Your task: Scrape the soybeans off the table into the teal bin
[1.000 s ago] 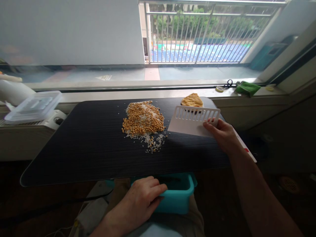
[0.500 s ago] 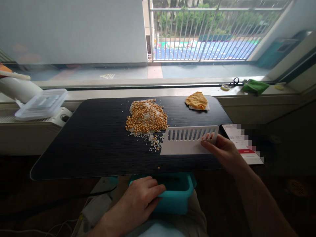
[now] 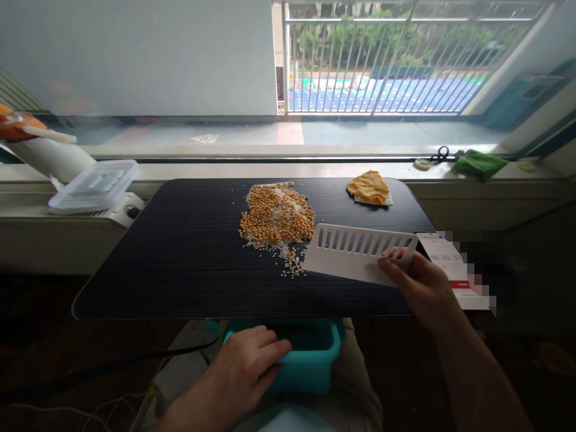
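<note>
My right hand (image 3: 425,285) pinches the right end of a white slotted plastic plate (image 3: 344,261) above the table. The plate is slightly tilted, its left end beside loose grains at the pile's lower edge. A pile of yellow soybeans (image 3: 270,231) mixed with white rice grains (image 3: 278,213) lies mid-table, with stray grains spilling toward the front. Below the table's front edge, my left hand (image 3: 252,360) grips the near rim of a turquoise plastic bin (image 3: 310,366) resting at my lap. Its inside is dark, so its contents cannot be made out.
The black table (image 3: 180,264) has rounded corners. A folded orange cloth (image 3: 369,187) lies at its back right. On the right edge a phone (image 3: 443,264) shows a timer. Scissors (image 3: 442,154) and a green cloth (image 3: 479,164) rest on the sill; a clear plastic lid (image 3: 94,186) sits left.
The plate has tilted, its left end now higher than its right. A lone soybean near the table's front edge is gone from there. The whole view has shifted slightly.
</note>
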Motion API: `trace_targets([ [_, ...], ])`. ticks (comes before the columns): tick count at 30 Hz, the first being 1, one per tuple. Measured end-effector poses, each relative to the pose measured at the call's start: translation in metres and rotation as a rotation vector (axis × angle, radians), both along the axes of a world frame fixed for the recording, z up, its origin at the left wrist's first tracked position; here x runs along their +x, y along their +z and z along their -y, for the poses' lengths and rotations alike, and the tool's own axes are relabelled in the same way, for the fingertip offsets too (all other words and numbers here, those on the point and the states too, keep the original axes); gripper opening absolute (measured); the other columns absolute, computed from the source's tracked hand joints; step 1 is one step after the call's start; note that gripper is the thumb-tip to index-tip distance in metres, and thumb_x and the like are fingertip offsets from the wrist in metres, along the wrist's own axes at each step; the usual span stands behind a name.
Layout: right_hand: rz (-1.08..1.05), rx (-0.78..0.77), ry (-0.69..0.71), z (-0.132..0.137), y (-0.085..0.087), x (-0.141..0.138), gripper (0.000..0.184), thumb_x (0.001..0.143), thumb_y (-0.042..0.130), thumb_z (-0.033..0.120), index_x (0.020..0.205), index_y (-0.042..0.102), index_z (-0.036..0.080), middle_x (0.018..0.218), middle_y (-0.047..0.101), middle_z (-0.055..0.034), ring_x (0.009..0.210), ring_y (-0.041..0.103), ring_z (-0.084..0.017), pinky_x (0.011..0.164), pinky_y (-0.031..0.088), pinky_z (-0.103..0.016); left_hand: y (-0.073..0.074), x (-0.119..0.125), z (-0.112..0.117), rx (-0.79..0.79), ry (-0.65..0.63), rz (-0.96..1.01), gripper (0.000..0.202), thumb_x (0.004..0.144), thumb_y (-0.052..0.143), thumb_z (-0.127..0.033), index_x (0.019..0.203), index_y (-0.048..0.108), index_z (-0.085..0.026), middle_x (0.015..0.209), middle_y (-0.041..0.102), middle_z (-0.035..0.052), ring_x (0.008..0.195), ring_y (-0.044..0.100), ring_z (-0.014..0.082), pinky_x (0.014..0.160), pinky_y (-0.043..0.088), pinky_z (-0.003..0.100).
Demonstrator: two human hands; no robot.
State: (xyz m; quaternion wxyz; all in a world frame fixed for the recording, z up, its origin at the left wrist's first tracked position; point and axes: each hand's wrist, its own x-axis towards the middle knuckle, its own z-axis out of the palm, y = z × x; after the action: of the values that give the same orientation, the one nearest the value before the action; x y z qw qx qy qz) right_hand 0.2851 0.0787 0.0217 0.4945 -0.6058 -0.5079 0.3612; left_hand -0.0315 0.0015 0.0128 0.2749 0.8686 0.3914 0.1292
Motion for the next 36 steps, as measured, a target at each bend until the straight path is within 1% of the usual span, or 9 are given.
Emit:
trace_targets([
  [2, 0.006, -0.008, 0.008, -0.006, -0.002, -0.002, 0.023, 0.075, 0.077, 0.046, 0.084, 0.070, 0.027, 0.083, 0.071, -0.0029, 0.076, 0.066, -0.022, 0.070, 0.056, -0.034, 0.000, 0.002, 0.000, -0.013, -0.007, -0.005, 0.015, 0.090, 0.056, -0.007, 0.097, 0.061, -0.019, 0.084, 0.062, 0.0020, 0.077, 0.058, 0.0204, 0.067, 0.042, 0.029],
  [5, 0.001, -0.023, 0.056, -0.009, -0.003, -0.005, 0.025, 0.076, 0.076, 0.048, 0.085, 0.070, 0.025, 0.081, 0.070, -0.0029, 0.074, 0.064, -0.021, 0.067, 0.055, -0.032, 0.000, 0.002, 0.000, -0.023, -0.011, -0.011, 0.015, 0.090, 0.056, -0.007, 0.097, 0.062, -0.019, 0.084, 0.062, 0.0024, 0.077, 0.058, 0.0209, 0.067, 0.041, 0.030],
  [10, -0.016, -0.046, 0.111, -0.008, 0.002, -0.008, 0.027, 0.075, 0.076, 0.048, 0.083, 0.070, 0.024, 0.081, 0.069, -0.0030, 0.074, 0.063, -0.020, 0.068, 0.054, -0.030, 0.000, 0.000, 0.000, -0.031, -0.009, -0.009, 0.016, 0.090, 0.055, -0.007, 0.099, 0.062, -0.019, 0.085, 0.062, 0.0024, 0.077, 0.057, 0.0209, 0.068, 0.041, 0.030],
  [13, -0.042, -0.051, 0.092, -0.010, 0.002, -0.009, 0.027, 0.075, 0.076, 0.049, 0.084, 0.069, 0.024, 0.082, 0.069, -0.0030, 0.074, 0.063, -0.020, 0.068, 0.053, -0.030, 0.000, 0.000, -0.001, -0.030, -0.009, -0.009, 0.016, 0.090, 0.056, -0.006, 0.099, 0.062, -0.018, 0.085, 0.062, 0.0027, 0.077, 0.057, 0.0211, 0.067, 0.041, 0.030],
  [18, -0.065, -0.046, 0.064, -0.017, -0.003, -0.014, 0.028, 0.074, 0.077, 0.048, 0.084, 0.069, 0.023, 0.080, 0.068, -0.0013, 0.073, 0.062, -0.018, 0.068, 0.051, -0.029, 0.003, 0.001, -0.002, -0.032, -0.020, -0.010, 0.017, 0.090, 0.057, -0.005, 0.099, 0.063, -0.017, 0.083, 0.062, 0.0026, 0.076, 0.057, 0.0212, 0.066, 0.040, 0.030],
  [24, -0.133, -0.118, 0.116, -0.016, -0.002, -0.015, 0.027, 0.073, 0.078, 0.046, 0.083, 0.068, 0.023, 0.080, 0.066, -0.0006, 0.073, 0.060, -0.018, 0.067, 0.050, -0.028, 0.001, 0.001, -0.001, -0.021, -0.016, 0.009, 0.019, 0.088, 0.058, -0.003, 0.100, 0.063, -0.018, 0.083, 0.062, 0.0020, 0.075, 0.056, 0.0209, 0.066, 0.039, 0.030],
  [29, -0.152, -0.077, 0.048, -0.020, -0.001, -0.020, 0.028, 0.072, 0.080, 0.045, 0.082, 0.068, 0.022, 0.077, 0.064, 0.0003, 0.071, 0.057, -0.016, 0.065, 0.048, -0.027, 0.001, 0.002, -0.002, -0.012, -0.023, 0.019, 0.020, 0.087, 0.059, -0.001, 0.099, 0.063, -0.017, 0.083, 0.062, 0.0020, 0.075, 0.056, 0.0211, 0.065, 0.039, 0.030],
  [36, -0.173, -0.103, 0.085, -0.023, 0.000, -0.027, 0.025, 0.073, 0.080, 0.043, 0.081, 0.069, 0.023, 0.077, 0.063, 0.0012, 0.070, 0.055, -0.014, 0.064, 0.047, -0.025, 0.002, 0.001, -0.003, 0.004, -0.014, 0.019, 0.020, 0.087, 0.059, -0.002, 0.100, 0.063, -0.017, 0.083, 0.062, 0.0015, 0.075, 0.056, 0.0209, 0.066, 0.040, 0.031],
])
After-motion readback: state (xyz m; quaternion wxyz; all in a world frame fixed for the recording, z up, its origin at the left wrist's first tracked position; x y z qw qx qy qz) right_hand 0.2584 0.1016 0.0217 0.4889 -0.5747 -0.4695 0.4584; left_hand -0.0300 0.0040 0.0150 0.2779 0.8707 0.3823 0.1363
